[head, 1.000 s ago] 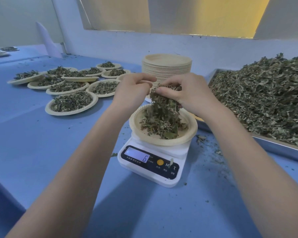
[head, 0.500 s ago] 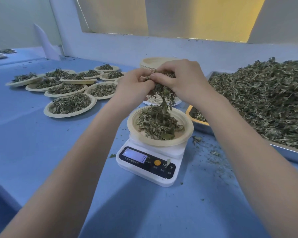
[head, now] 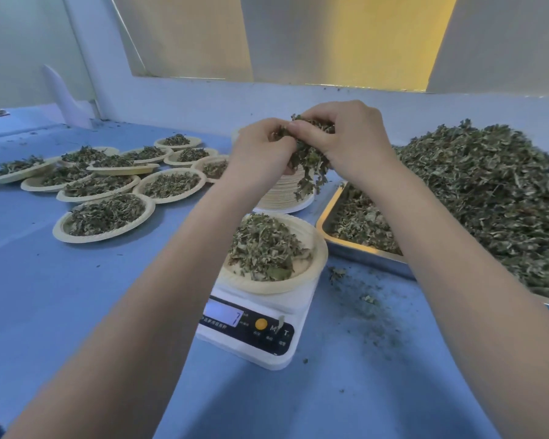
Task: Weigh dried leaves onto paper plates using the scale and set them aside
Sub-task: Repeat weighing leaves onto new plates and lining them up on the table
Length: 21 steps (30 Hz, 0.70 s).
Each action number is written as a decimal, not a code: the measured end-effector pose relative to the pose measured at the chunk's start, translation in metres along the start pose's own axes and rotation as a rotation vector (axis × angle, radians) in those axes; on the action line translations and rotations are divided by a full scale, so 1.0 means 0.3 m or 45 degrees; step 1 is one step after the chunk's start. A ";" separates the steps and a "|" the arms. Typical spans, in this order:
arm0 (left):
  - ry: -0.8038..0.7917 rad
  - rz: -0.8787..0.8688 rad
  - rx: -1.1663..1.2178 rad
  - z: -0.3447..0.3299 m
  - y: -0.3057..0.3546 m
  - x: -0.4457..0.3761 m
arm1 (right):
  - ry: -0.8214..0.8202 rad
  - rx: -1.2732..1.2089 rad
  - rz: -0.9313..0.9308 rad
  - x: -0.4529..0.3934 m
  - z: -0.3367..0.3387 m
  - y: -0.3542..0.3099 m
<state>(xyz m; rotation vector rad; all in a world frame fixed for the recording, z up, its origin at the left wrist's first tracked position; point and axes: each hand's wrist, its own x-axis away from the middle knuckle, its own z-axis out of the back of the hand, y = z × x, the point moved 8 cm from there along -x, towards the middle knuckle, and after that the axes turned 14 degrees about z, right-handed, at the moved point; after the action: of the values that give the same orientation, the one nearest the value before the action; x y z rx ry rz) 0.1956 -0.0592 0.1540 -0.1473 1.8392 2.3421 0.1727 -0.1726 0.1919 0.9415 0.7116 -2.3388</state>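
A white digital scale (head: 251,331) stands on the blue table, its display showing 7. On it sits a paper plate (head: 311,274) holding a mound of dried leaves (head: 263,245). Well above the plate, my left hand (head: 260,150) and my right hand (head: 346,137) are together, both gripping one clump of dried leaves (head: 311,160) that dangles between them. A metal tray (head: 355,251) at the right carries a big heap of dried leaves (head: 488,191).
Several filled paper plates (head: 105,217) are grouped at the left of the table. A stack of empty plates (head: 282,191) stands behind the scale, partly hidden by my hands. Leaf crumbs (head: 362,296) lie between scale and tray.
Both hands have risen higher above the plate, pulling the clump up clear of the mound. The scale's reading went from 6 to 7.
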 end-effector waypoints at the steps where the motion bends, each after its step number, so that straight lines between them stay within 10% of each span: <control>1: -0.009 0.001 -0.017 -0.036 0.009 -0.012 | 0.003 0.031 -0.007 0.005 0.018 0.024; 12: -0.434 0.094 -0.670 -0.533 -0.090 -0.080 | -0.684 0.489 -0.326 0.230 0.068 0.411; 21: -0.326 0.092 -0.535 -0.403 -0.065 -0.039 | -0.402 0.224 -0.268 0.223 0.069 0.328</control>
<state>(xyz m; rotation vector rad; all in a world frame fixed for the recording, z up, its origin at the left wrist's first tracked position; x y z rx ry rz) 0.2081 -0.1729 0.1084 0.1663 1.2432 2.6218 0.1830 -0.2749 0.1286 0.5663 0.5030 -2.6889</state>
